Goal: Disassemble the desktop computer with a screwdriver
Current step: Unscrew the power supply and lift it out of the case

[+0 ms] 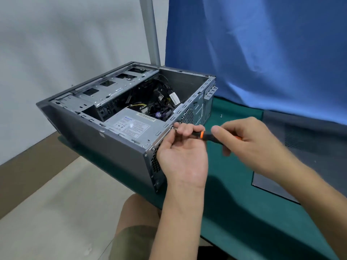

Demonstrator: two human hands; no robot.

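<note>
An open grey desktop computer case [105, 139] lies on its side on the green table mat [234, 194], its power supply [135, 124], drive cage and cables exposed. My right hand [251, 141] grips the black and orange handle of a screwdriver [206, 135]. Its tip points at the rear panel's top edge, near the power supply corner. My left hand [183, 156] lies against the rear panel, its fingers curled round the screwdriver shaft by the tip. The tip and the screw are hidden by those fingers.
The removed dark side panel [300, 151] lies on the mat to the right. A small screw [221, 115] sits on the mat behind the hands. A blue cloth [262, 53] hangs behind. The case overhangs the table's left edge above the floor. My knee [139, 212] is below.
</note>
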